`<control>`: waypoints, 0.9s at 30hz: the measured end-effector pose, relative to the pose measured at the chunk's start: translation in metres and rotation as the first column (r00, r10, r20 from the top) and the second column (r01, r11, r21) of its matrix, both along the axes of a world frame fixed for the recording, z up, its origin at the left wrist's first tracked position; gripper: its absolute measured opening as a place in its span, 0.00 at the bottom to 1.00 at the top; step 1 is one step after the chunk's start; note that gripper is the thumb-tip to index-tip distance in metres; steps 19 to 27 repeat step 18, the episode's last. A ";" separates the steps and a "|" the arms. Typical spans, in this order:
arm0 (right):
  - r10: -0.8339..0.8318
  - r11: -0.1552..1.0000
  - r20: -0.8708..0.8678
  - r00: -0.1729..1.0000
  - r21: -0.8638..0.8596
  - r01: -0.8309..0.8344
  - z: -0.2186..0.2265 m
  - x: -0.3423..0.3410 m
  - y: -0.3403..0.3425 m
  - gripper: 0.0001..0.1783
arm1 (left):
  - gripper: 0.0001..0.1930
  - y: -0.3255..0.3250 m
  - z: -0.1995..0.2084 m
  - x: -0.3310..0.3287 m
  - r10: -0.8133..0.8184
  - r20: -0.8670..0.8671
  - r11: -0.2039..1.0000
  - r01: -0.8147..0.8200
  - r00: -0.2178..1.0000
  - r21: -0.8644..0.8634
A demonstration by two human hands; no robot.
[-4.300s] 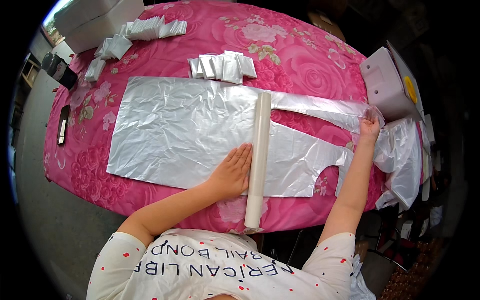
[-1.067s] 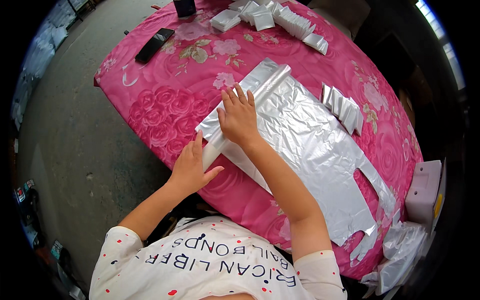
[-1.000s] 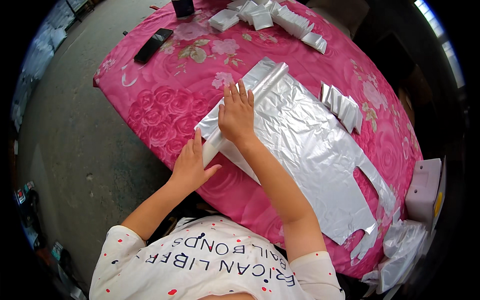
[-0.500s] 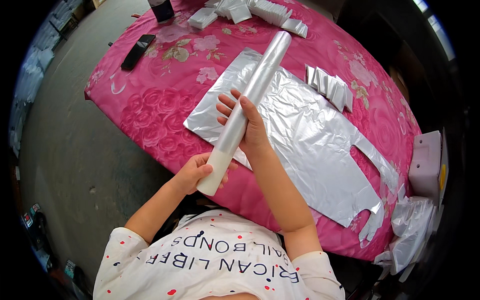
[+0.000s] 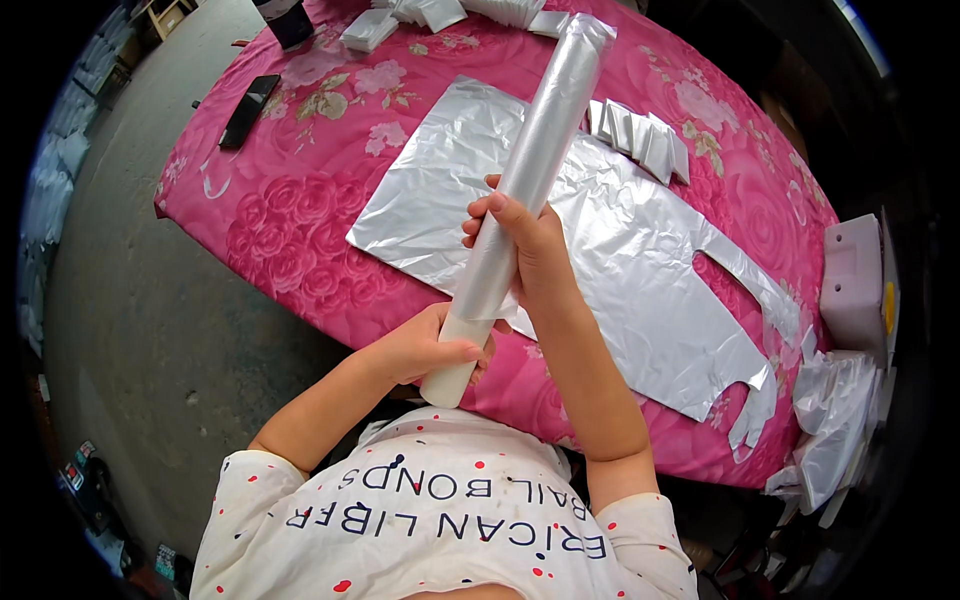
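Observation:
A long roll of silvery plastic film (image 5: 545, 130) on a pale core (image 5: 462, 350) slants across the space in front of me, its far end above the table. Around the bare lower end of the core my left hand (image 5: 437, 345) is closed, thumb on top. Further up, my right hand (image 5: 527, 240) wraps the film-covered part, fingers curled over its left side. Beneath the roll lies a flat stack of silvery plastic bags (image 5: 640, 270) with cut-out handles pointing to the lower right. The roll hides part of that stack.
A pink flowered cloth covers the table (image 5: 300, 235). Folded white packets (image 5: 640, 142) lie beyond the bags, with more packets (image 5: 425, 12) at the far edge. A black phone (image 5: 250, 110) and a dark cup (image 5: 287, 22) are at left. Beside the table's right end stands a whitish box (image 5: 852, 290).
The roll has shifted right and tips a little steeper, both hands moving with it. My right fingers, more spread before, now curl closer around it. The table has shifted slightly in view.

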State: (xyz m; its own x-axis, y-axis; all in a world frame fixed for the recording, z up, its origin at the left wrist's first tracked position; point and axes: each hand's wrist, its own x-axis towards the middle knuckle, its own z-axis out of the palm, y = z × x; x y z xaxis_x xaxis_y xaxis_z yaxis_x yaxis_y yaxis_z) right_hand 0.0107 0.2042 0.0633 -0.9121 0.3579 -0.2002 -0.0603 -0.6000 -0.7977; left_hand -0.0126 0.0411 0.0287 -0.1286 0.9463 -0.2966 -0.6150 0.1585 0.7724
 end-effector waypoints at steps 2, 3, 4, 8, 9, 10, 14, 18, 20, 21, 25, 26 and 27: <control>-0.018 1.000 0.031 0.999 0.025 0.017 -0.006 0.007 -0.003 0.30 | 0.32 0.000 -0.007 0.004 -0.033 -0.136 0.999 0.028 0.990 -0.040; -0.035 0.998 0.056 0.998 0.054 0.032 -0.012 0.009 -0.005 0.29 | 0.32 0.003 -0.012 0.005 0.072 -0.113 0.997 -0.075 0.991 -0.016; -0.052 0.995 0.081 0.995 0.084 0.046 -0.019 0.011 -0.008 0.29 | 0.31 0.008 -0.017 0.007 0.177 -0.088 0.984 -0.177 0.980 0.005; -0.116 0.988 0.151 0.982 0.115 0.099 -0.056 0.020 -0.017 0.29 | 0.28 0.017 -0.031 0.007 0.317 -0.127 0.931 -0.334 0.940 -0.147; -0.075 0.997 0.162 0.984 0.022 0.072 -0.060 0.022 -0.014 0.29 | 0.27 0.016 -0.030 0.008 0.294 -0.191 0.927 -0.328 0.937 -0.183; -0.033 0.996 0.168 0.985 -0.071 0.045 -0.063 0.024 -0.011 0.29 | 0.25 0.013 -0.024 0.012 0.267 -0.254 0.920 -0.325 0.930 -0.220; -0.079 0.956 0.176 0.981 -0.267 0.125 -0.082 0.025 0.024 0.27 | 0.24 -0.013 -0.036 0.012 0.019 -0.215 0.903 -0.109 0.976 -0.416; -0.208 0.930 0.230 0.951 -0.255 0.266 -0.093 0.022 0.079 0.26 | 0.22 -0.034 -0.032 0.012 -0.161 -0.103 0.846 0.084 0.982 -0.526; -0.208 0.930 0.230 0.951 -0.255 0.266 -0.093 0.022 0.079 0.26 | 0.22 -0.034 -0.032 0.012 -0.161 -0.103 0.846 0.084 0.982 -0.526; -0.208 0.930 0.230 0.951 -0.255 0.266 -0.093 0.022 0.079 0.26 | 0.22 -0.034 -0.032 0.012 -0.161 -0.103 0.846 0.084 0.982 -0.526; -0.208 0.930 0.230 0.951 -0.255 0.266 -0.093 0.022 0.079 0.26 | 0.22 -0.034 -0.032 0.012 -0.161 -0.103 0.846 0.084 0.982 -0.526; -0.208 0.930 0.230 0.951 -0.255 0.266 -0.093 0.022 0.079 0.26 | 0.22 -0.034 -0.032 0.012 -0.161 -0.103 0.846 0.084 0.982 -0.526; -0.208 0.930 0.230 0.951 -0.255 0.266 -0.093 0.022 0.079 0.26 | 0.22 -0.034 -0.032 0.012 -0.161 -0.103 0.846 0.084 0.982 -0.526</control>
